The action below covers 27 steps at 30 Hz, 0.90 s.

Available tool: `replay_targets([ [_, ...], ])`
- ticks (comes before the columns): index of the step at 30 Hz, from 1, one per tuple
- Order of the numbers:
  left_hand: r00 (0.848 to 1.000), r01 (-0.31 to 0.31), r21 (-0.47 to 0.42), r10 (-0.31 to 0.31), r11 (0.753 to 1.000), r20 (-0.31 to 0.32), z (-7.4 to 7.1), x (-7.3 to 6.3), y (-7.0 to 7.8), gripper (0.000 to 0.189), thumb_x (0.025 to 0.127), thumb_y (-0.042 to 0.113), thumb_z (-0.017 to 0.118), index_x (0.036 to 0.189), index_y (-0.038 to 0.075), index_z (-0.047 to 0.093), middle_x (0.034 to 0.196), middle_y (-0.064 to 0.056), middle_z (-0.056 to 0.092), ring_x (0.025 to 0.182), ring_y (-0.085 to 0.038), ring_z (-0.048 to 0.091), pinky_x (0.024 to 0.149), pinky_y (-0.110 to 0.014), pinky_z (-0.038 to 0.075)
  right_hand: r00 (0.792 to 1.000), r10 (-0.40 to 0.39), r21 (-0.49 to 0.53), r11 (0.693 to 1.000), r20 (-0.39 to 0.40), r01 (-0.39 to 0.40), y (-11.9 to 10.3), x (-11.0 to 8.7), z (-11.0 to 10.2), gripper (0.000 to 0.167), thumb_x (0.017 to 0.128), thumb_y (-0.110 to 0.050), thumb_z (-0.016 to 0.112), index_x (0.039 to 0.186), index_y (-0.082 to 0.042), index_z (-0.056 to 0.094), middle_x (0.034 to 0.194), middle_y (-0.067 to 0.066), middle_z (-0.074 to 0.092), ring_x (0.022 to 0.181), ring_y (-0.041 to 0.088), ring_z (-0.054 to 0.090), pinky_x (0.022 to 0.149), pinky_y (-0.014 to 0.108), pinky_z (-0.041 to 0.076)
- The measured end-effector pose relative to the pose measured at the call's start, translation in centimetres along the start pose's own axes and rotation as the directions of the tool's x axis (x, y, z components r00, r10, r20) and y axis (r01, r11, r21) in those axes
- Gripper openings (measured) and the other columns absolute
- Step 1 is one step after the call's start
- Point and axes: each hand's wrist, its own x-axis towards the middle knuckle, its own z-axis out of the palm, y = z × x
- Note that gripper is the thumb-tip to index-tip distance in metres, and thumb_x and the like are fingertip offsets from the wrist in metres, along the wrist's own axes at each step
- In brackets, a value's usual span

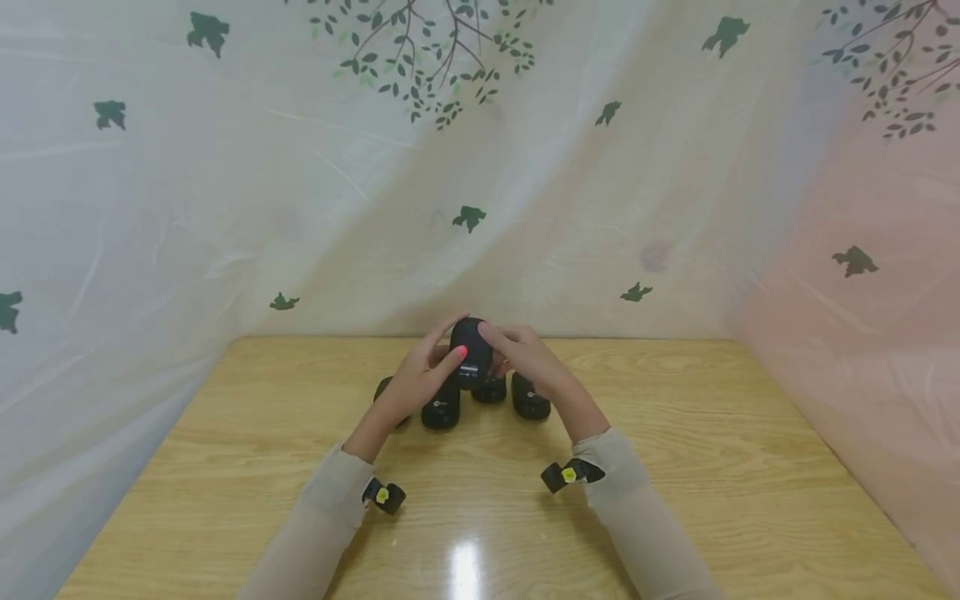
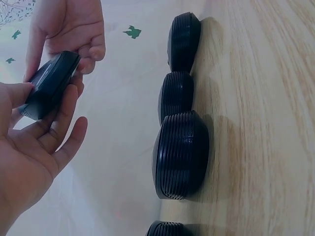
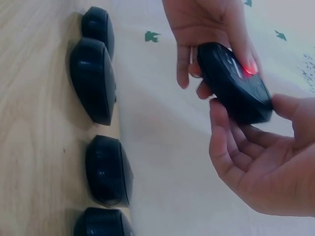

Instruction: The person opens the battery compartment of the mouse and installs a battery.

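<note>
Both hands hold one black computer mouse up over the far part of the table, its white-printed label facing the head camera. My left hand grips it from the left, the thumb with a red nail lying on the printed face. From the other side my right hand pinches the end with thumb and fingers, as the right wrist view shows around the held mouse. Below stand several like black mice with ridged sides: one mouse left of centre, another mouse on the right, and a middle mouse partly hidden.
A wood-grain table carries the mice close to its back edge. Behind it hangs a pale curtain printed with green birds and leafy branches. Each wrist wears a small black camera, such as the right wrist camera.
</note>
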Motion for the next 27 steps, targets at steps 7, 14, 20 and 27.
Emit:
replay_targets([
  [7,0.999,0.045,-0.025,-0.045,0.999,-0.015,-0.3,0.1,0.0,0.055,0.108,0.019,0.052,0.160,0.020,0.032,0.145,-0.027,0.054,0.118,-0.042,0.067,0.087,-0.048,0.061,0.994,-0.024,-0.063,0.998,0.103,0.031,0.1,-0.1,-0.9,0.034,0.106,-0.028,0.054,0.115,0.002,0.068,0.088,0.011,0.071,0.080,0.022,0.069,0.076,0.035,0.060],
  [14,0.997,0.077,-0.030,-0.076,0.997,0.018,-0.2,0.5,0.0,0.058,0.108,0.021,0.052,0.161,0.021,0.028,0.155,-0.025,0.043,0.122,-0.041,0.065,0.088,-0.046,0.061,0.991,-0.019,-0.095,0.995,0.134,0.031,0.0,-0.3,-1.7,0.035,0.106,-0.025,0.056,0.126,0.003,0.065,0.098,0.014,0.072,0.084,0.022,0.069,0.082,0.043,0.060],
  [20,0.987,0.154,-0.093,-0.149,0.984,0.060,-0.2,0.9,0.7,0.059,0.107,0.022,0.055,0.158,0.013,0.028,0.154,-0.027,0.045,0.129,-0.042,0.060,0.096,-0.054,0.057,0.989,-0.035,-0.126,0.991,0.142,0.053,-0.2,-0.5,-2.6,0.035,0.105,-0.025,0.056,0.125,0.003,0.065,0.105,0.017,0.072,0.088,0.026,0.071,0.086,0.053,0.058],
  [27,0.979,0.203,-0.008,-0.203,0.979,0.008,0.3,1.6,1.2,0.056,0.101,0.026,0.066,0.149,0.009,0.045,0.136,-0.022,0.064,0.126,-0.035,0.064,0.101,-0.055,0.054,0.989,-0.050,-0.084,0.995,0.139,0.062,0.1,-1.0,-3.6,0.036,0.105,-0.018,0.057,0.134,0.004,0.059,0.114,0.022,0.066,0.091,0.038,0.071,0.079,0.038,0.061],
])
